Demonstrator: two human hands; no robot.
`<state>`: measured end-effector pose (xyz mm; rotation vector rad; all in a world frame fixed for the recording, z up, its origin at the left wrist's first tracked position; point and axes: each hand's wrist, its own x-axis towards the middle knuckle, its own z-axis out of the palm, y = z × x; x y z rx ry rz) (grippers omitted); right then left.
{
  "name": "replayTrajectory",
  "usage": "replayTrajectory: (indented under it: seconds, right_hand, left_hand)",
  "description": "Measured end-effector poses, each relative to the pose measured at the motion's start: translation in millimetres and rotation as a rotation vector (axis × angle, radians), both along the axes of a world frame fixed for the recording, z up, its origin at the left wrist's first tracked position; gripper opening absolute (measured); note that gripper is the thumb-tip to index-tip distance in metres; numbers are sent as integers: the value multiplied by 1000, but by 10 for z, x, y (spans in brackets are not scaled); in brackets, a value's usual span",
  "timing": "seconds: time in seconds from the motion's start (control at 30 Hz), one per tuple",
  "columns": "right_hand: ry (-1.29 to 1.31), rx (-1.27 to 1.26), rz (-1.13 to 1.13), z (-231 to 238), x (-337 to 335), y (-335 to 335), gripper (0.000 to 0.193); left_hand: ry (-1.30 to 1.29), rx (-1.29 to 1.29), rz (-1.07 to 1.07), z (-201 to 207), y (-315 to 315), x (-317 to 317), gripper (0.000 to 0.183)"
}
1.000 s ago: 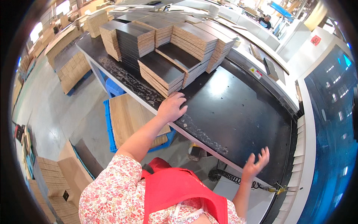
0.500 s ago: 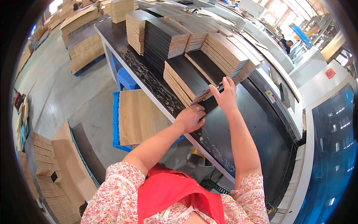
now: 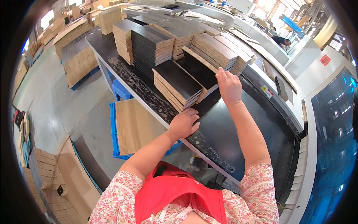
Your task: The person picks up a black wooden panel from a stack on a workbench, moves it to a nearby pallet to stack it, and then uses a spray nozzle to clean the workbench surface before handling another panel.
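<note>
My right hand pinches the near end of a dark-faced board. That board stands tilted on its long edge, its pale raw edge uppermost, above a low stack of dark boards. Left of it lies another short stack of dark boards, its layers fairly even. My left hand rests at the near corner of this stack, fingers bent and thumb apart, with nothing visible in it. Whether its fingertips press on the boards is hard to tell.
Taller board stacks stand behind on the black worktable. A white machine guard runs along the right side. Below the table's left edge, a wood-grain panel lies on a blue pallet. Another person is far back right.
My right hand has lifted one board onto its edge and tilted it up. My left hand has shifted slightly down and left, and the near stack now looks more even.
</note>
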<state>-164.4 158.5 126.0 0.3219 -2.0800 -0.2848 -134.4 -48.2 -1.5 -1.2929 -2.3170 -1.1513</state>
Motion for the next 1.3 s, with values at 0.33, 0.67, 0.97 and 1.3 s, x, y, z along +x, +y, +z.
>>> replayTrajectory:
  seconds: [0.33,0.67,0.97,1.3]
  right_hand:
    - [-478,-1612,296,-354,1382,873,28]
    - [-527,-1653,239,-868,2576,1779,32]
    - [-644,-1627,242,-1240,2690,2332,31]
    - [-403,-340,-573,-1343,2000,4183,39]
  left_hand:
    - [33,-87,101,-52,96,2,21]
    - [-925,356,45,161,1219,850,35]
    - [-832,156,-32,82,1412,1035,36]
    - [-940,237,112,81,1525,1026,41]
